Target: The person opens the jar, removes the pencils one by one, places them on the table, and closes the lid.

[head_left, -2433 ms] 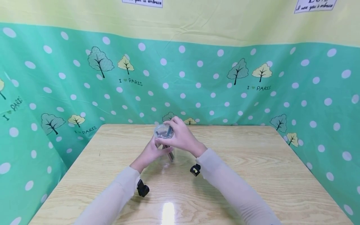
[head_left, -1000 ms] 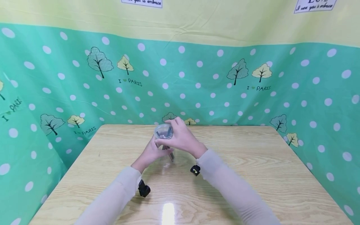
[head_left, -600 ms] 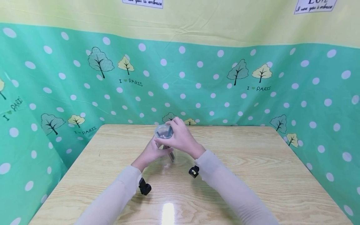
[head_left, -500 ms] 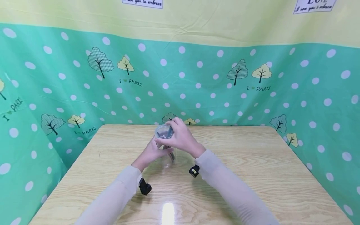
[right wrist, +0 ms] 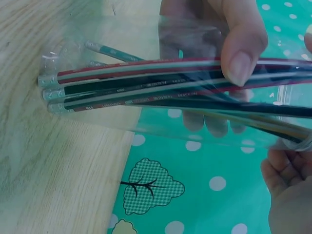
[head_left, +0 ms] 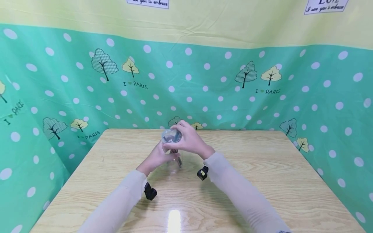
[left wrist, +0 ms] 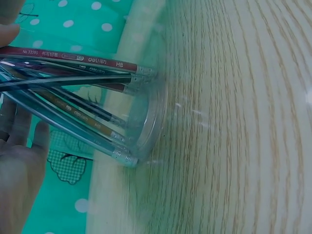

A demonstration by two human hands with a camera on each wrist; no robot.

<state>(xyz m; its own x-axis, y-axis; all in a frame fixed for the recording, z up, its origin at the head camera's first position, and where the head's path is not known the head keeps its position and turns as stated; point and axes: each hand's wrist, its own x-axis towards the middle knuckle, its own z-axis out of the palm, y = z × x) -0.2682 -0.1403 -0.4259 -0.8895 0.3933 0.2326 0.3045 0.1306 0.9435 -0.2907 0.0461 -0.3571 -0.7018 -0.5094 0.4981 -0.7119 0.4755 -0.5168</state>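
Note:
A clear plastic jar (right wrist: 161, 127) stands near the back of the wooden table, with several pencils (left wrist: 73, 57) leaning inside, their eraser ends down. My left hand (head_left: 157, 158) wraps round the jar's body, its thumb (right wrist: 242, 61) lying across the front in the right wrist view. At the top, my right hand (head_left: 190, 139) grips the round clear lid (head_left: 171, 136) by its rim, fingers at the back and thumb in front. Dark pencils show through the lid. In the left wrist view the jar's upper end is out of frame.
The pale wood table (head_left: 247, 181) extends to both sides and toward me. A green and yellow curtain (head_left: 221, 77) with dots and trees hangs right behind its back edge and along the sides. Black wrist cameras (head_left: 150, 193) hang below both sleeves.
My right hand and the lid have shifted slightly to the right, and the jar with them. Both hands keep their hold throughout.

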